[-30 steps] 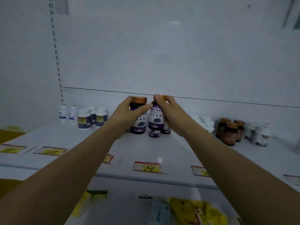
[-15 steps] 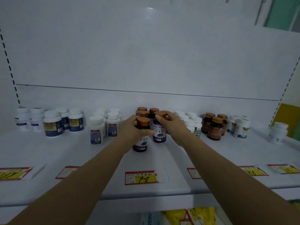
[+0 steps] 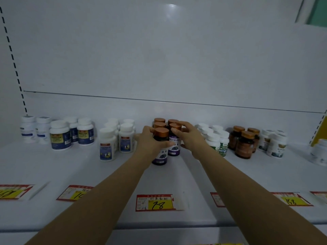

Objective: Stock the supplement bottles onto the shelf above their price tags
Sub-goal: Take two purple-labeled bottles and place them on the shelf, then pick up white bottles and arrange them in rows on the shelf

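White metal shelving fills the frame, with a pale back panel above and one white shelf (image 3: 53, 167) running across the lower half. At centre stands a cluster of dark bottles with copper caps and purple labels (image 3: 174, 138), directly behind a red and yellow price tag marked 78 (image 3: 158, 203) on the shelf's front edge. The left hand (image 3: 150, 142) wraps around the front copper-capped purple bottle (image 3: 160, 147), fingers curled on its side. The right hand (image 3: 190, 138) lies spread, fingers on the cap and side of the neighbouring bottle. White-capped bottles with blue labels (image 3: 108, 144) stand left of centre; brown amber bottles (image 3: 245, 144) stand at the right. This looks like the squaring-up step: next, letting go without tipping the close-packed cluster.
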`<action>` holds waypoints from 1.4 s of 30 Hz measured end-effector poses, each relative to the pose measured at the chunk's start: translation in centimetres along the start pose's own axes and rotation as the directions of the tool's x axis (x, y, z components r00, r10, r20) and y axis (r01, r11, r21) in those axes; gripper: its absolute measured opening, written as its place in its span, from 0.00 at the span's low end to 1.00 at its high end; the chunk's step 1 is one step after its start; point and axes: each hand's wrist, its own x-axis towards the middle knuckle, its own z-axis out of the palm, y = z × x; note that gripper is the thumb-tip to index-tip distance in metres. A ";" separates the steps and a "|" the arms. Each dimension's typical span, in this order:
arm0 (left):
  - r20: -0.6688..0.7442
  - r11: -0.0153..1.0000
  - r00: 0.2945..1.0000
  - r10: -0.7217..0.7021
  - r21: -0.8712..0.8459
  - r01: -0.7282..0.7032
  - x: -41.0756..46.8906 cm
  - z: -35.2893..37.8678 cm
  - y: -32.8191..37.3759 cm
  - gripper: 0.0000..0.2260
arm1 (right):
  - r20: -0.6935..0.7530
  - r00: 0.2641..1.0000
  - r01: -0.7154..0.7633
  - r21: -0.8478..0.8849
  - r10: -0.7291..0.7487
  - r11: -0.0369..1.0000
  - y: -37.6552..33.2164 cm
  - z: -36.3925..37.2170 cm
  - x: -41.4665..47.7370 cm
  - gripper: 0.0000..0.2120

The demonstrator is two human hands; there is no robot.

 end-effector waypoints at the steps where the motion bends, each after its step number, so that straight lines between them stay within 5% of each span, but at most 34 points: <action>1: -0.016 1.000 1.000 -0.001 0.008 0.002 0.1 0.1 0.0 0.28 | -0.004 1.000 0.009 -0.009 -0.009 1.000 0.0 0.0 0.1 0.12; 10: -0.024 1.000 1.000 -0.009 -0.023 0.009 0.5 0.6 -0.1 0.30 | 0.028 0.999 0.019 -0.055 -0.017 0.998 0.2 0.0 0.6 0.14; 24: 0.009 0.999 0.999 -0.041 -0.013 0.041 -0.6 0.2 1.0 0.29 | 0.015 0.998 -0.052 -0.326 0.060 0.944 -1.3 -0.7 -3.0 0.36; 28: -0.031 0.996 0.999 -0.038 0.077 0.040 -1.7 0.1 1.9 0.37 | -0.015 0.997 -0.075 -0.382 0.075 0.921 -2.2 -1.2 -4.8 0.37; 30: -0.105 0.988 0.994 0.023 0.155 -0.007 -2.5 -0.1 2.8 0.37 | -0.026 0.997 -0.077 -0.426 0.073 0.902 -2.6 -1.5 -5.7 0.34; 33: -0.195 0.929 0.947 0.257 0.319 -0.187 -4.6 -0.2 4.3 0.25 | -0.046 0.998 -0.065 -0.545 0.048 0.836 -3.6 -2.2 -7.2 0.26; 36: 0.016 0.825 0.920 0.391 0.437 -0.358 -6.5 0.6 6.3 0.13 | -0.056 0.998 -0.056 -0.703 0.023 0.709 -5.0 -3.3 -9.0 0.17; 39: 0.374 0.767 0.881 0.288 0.461 -0.447 -8.9 2.8 8.3 0.10 | -0.090 0.994 -0.108 -0.842 0.059 0.529 -6.0 -5.6 -11.6 0.15; 42: 0.534 0.700 0.811 0.239 0.484 -0.525 -10.7 6.0 9.8 0.10 | -0.130 0.988 -0.155 -0.903 0.089 0.401 -6.1 -9.4 -14.5 0.12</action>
